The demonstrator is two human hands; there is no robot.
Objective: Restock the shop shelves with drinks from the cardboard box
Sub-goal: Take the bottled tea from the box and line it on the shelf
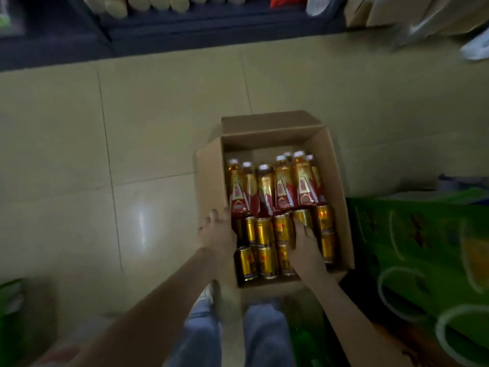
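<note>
An open cardboard box (267, 140) stands on the tiled floor in front of me. Its far half holds several amber bottles (283, 188) with white caps and red-gold labels. Its near half holds several gold cans (263, 231) lying in rows. My left hand (217, 234) is at the box's left wall, fingers reaching over the edge by the cans. My right hand (304, 242) is down among the cans, its fingers curled round one gold can (303, 217) in the right part of the box.
A dark shop shelf (185, 30) runs along the top of the view with pale packages on it. A green printed carton (423, 247) lies right of the box. Cardboard boxes (383, 11) stand at the top right. My jeans-clad legs (232, 337) are under the box's near edge.
</note>
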